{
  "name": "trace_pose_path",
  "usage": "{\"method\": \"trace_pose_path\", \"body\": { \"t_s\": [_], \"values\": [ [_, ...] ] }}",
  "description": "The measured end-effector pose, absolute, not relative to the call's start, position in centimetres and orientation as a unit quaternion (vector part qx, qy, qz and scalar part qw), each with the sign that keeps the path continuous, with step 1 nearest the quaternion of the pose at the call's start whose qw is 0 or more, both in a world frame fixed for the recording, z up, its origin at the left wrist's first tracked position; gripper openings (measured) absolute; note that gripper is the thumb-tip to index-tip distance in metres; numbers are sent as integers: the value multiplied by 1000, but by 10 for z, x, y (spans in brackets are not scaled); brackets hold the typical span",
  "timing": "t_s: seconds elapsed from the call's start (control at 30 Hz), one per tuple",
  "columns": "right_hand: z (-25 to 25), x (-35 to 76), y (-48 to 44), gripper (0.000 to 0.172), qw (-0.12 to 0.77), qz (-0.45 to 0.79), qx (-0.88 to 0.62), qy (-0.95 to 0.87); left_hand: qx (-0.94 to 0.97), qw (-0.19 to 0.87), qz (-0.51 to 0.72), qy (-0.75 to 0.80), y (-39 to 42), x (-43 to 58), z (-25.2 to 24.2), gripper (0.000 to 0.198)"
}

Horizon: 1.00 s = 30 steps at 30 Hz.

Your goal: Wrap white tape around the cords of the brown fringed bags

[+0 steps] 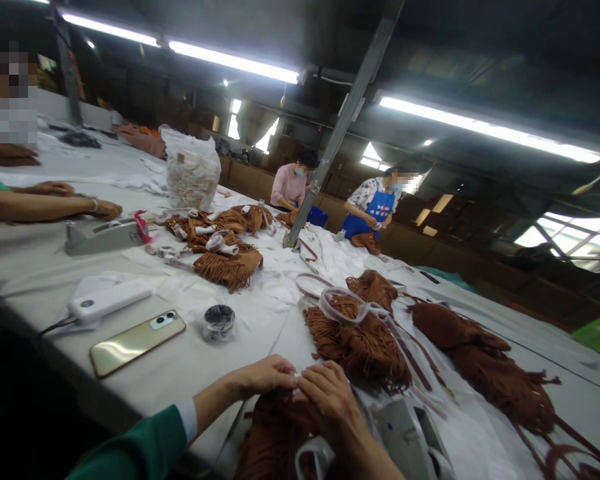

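A brown fringed bag (270,437) lies at the table's near edge, partly covered by my hands. Above its top, my left hand (267,375) pinches a small white piece (296,377) that looks like thin wrapping. My right hand (330,400) meets it there, fingers bent and pressed together on the same piece; its fingertips are partly hidden. A pale wrapped strap loop (316,453) shows below my right wrist. Just right of that forearm stands a grey tape dispenser (405,433). Beyond my hands rests another brown fringed bag (355,340) with a wrapped strap on top.
A gold phone (137,343), a white device (111,300) with a cable and a black roll in plastic (219,321) lie to the left. More brown bags (500,380) spread right. A metal post (343,127) rises from the table. Co-workers stand left and across.
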State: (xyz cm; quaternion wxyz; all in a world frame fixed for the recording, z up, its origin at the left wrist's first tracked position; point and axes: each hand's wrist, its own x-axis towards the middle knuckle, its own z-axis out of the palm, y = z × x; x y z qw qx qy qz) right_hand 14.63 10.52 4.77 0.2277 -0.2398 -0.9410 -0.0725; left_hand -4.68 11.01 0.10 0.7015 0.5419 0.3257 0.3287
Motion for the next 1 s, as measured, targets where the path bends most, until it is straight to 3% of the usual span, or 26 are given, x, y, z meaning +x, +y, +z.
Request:
{"method": "trace_pose_path", "body": {
  "t_s": [0.13, 0.23, 0.33, 0.47, 0.57, 0.67, 0.8, 1.0],
  "values": [
    [51, 135, 106, 32, 125, -144, -328, -925, 579, 683, 296, 331, 121, -48, 8, 18],
    [55, 127, 108, 30, 65, -180, -350, -917, 591, 680, 284, 327, 125, -49, 12, 13],
    [56, 123, 112, 33, 47, -193, -349, -916, 580, 686, 292, 327, 127, -51, 10, 17],
    [53, 125, 117, 28, 9, -155, -330, -931, 557, 705, 300, 320, 128, -55, 1, 45],
    [56, 127, 121, 22, -14, -114, -287, -951, 559, 717, 291, 297, 127, -60, 0, 53],
    [69, 128, 126, 19, -35, -90, -225, -970, 599, 687, 299, 282, 122, -63, 5, 48],
    [87, 127, 133, 21, -53, -96, -216, -970, 638, 572, 404, 321, 116, -57, 9, 32],
    [84, 129, 135, 19, -60, -123, -224, -965, 548, 655, 445, 270, 119, -42, -13, 35]
  ]
}}
